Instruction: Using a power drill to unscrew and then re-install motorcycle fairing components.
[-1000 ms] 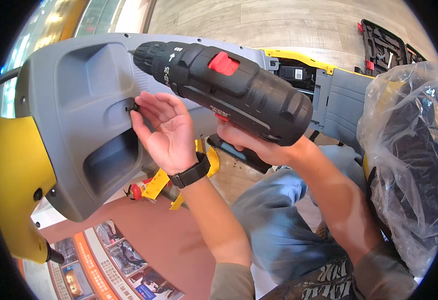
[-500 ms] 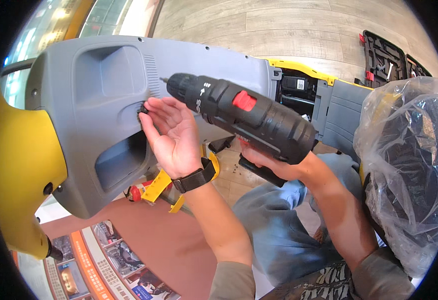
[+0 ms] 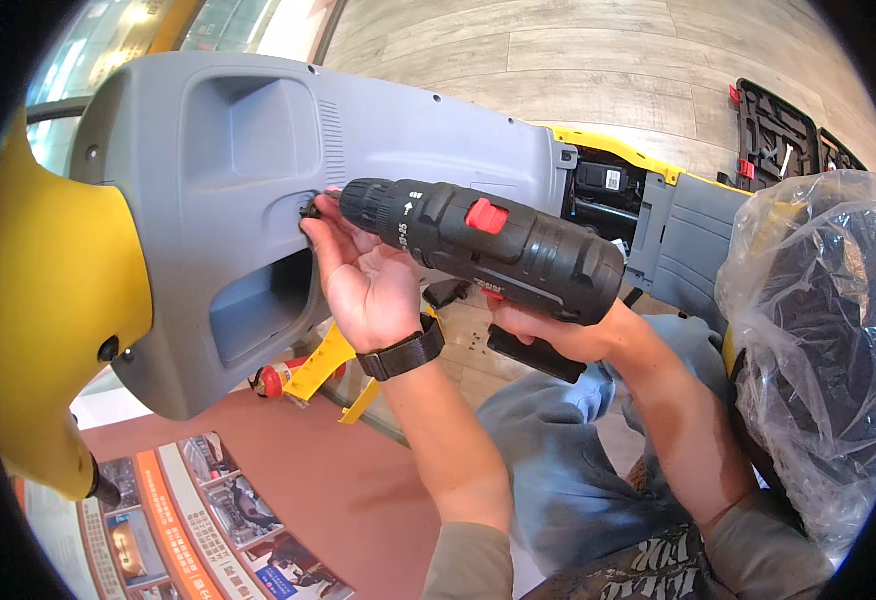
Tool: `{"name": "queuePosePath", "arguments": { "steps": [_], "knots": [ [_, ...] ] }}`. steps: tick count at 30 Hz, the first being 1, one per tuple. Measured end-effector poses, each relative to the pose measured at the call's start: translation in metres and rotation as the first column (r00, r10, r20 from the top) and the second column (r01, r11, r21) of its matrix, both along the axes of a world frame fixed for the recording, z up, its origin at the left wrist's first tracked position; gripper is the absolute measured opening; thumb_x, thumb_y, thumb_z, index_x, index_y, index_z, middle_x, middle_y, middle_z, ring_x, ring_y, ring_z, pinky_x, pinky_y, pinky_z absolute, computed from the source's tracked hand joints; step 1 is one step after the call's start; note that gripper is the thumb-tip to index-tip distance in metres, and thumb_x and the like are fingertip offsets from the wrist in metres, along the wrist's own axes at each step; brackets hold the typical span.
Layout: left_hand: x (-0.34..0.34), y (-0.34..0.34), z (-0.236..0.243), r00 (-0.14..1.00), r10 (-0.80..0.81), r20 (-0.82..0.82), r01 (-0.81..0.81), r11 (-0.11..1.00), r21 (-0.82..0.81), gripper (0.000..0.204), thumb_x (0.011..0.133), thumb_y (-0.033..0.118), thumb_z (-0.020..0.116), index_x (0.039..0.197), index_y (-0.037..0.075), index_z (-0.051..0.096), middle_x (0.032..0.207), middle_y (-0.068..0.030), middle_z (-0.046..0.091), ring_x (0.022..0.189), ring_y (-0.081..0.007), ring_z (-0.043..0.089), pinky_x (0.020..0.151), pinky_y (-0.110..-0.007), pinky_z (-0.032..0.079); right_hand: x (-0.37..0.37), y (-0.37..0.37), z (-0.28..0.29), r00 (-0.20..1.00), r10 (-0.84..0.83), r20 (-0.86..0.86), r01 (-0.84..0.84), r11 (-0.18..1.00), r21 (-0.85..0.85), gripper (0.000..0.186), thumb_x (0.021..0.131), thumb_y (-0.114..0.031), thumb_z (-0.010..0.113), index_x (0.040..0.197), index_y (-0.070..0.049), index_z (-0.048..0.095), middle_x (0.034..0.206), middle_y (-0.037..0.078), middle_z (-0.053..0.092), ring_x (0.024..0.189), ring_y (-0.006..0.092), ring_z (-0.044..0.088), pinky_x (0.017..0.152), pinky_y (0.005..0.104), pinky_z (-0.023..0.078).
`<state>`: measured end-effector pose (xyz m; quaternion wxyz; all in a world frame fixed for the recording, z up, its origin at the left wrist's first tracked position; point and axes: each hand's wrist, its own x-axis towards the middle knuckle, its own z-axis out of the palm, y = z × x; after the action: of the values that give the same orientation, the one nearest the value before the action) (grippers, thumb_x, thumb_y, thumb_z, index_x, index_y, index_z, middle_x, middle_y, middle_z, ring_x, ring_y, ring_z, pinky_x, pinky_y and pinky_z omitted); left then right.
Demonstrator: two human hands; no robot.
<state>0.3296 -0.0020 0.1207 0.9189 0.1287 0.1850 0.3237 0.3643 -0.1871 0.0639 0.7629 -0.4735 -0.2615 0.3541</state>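
Observation:
My right hand (image 3: 558, 330) grips a black cordless drill (image 3: 503, 245) with a red switch on top, wrapped round its handle. The drill lies almost level, its chuck pointing left at the grey moulded panel (image 3: 258, 215). My left hand (image 3: 373, 295), palm up with a black band at the wrist, pinches a small black part (image 3: 309, 208) against the panel, between its two recesses. The chuck is right beside my left fingertips. The drill's bit reaches to the small part, and its tip is hard to make out there.
A yellow curved body (image 3: 68, 270) stands at the left. An open bay with black parts (image 3: 603, 185) lies to the right, near a tool case (image 3: 778, 130) on the wood floor. Clear plastic wrap (image 3: 808, 350) covers something dark. Yellow brackets (image 3: 323, 360) sit below.
The drill has come down and its chuck now sits close to my left fingertips; its bit was in plain sight above them before. My left hand still pinches at the same spot on the panel.

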Motion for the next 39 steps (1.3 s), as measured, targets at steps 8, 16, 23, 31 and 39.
{"name": "queuePosePath", "arguments": {
  "steps": [8, 16, 23, 31, 39],
  "knots": [
    [0.008, -0.002, -0.001, 0.986, -0.047, 0.159, 0.082, 0.971, -0.224, 0.027, 0.082, 0.017, 0.07, 0.107, 0.005, 0.065, 0.11, -0.0072, 0.067, 0.107, -0.0195, 0.06, 0.1, -0.04, 0.042, 0.002, -0.006, 0.002, 0.994, 0.041, -0.101, -0.038, 0.999, 0.031, 0.035, 0.072, -0.007, 0.072, 0.106, -0.004, 0.062, 0.092, 0.012, 0.064, 0.083, 0.0248, 0.061, 0.078, 0.0347, 0.05],
    [0.007, 0.001, -0.002, 0.98, -0.066, 0.188, 0.109, 0.967, -0.228, 0.025, 0.082, 0.016, 0.07, 0.105, 0.006, 0.065, 0.111, -0.0085, 0.066, 0.108, -0.0236, 0.057, 0.101, -0.043, 0.041, 0.001, -0.002, -0.003, 0.998, 0.008, -0.055, -0.004, 0.997, 0.071, 0.028, 0.075, -0.006, 0.068, 0.102, -0.004, 0.062, 0.076, 0.006, 0.063, 0.063, 0.0152, 0.058, 0.061, 0.0308, 0.049],
    [0.006, -0.003, 0.002, 0.981, -0.122, 0.153, 0.144, 0.979, -0.141, 0.023, 0.082, 0.015, 0.071, 0.103, 0.007, 0.065, 0.105, -0.0059, 0.067, 0.102, -0.0222, 0.059, 0.098, -0.04, 0.046, -0.002, 0.005, -0.011, 0.998, 0.016, -0.069, -0.009, 0.996, 0.093, 0.022, 0.077, -0.004, 0.067, 0.098, -0.003, 0.061, 0.068, 0.002, 0.06, 0.053, 0.0087, 0.053, 0.05, 0.0262, 0.045],
    [0.003, -0.001, 0.0, 0.962, -0.141, 0.232, 0.191, 0.959, -0.211, 0.026, 0.085, 0.013, 0.066, 0.11, 0.006, 0.064, 0.113, -0.0092, 0.064, 0.11, -0.0266, 0.054, 0.103, -0.045, 0.041, -0.001, 0.004, -0.01, 0.994, 0.036, -0.107, -0.023, 0.993, 0.115, 0.014, 0.079, -0.003, 0.065, 0.091, -0.002, 0.058, 0.064, 0.002, 0.057, 0.052, 0.0089, 0.052, 0.048, 0.0262, 0.043],
    [0.005, -0.001, -0.001, 0.976, -0.092, 0.195, 0.135, 0.967, -0.217, 0.027, 0.085, 0.015, 0.067, 0.111, 0.006, 0.063, 0.114, -0.0078, 0.064, 0.108, -0.0253, 0.057, 0.101, -0.043, 0.044, 0.003, 0.004, -0.005, 0.996, 0.04, -0.074, -0.032, 0.992, 0.119, 0.011, 0.08, -0.008, 0.062, 0.089, -0.001, 0.058, 0.062, 0.003, 0.055, 0.052, 0.0093, 0.051, 0.047, 0.0258, 0.042]
  ]
}}
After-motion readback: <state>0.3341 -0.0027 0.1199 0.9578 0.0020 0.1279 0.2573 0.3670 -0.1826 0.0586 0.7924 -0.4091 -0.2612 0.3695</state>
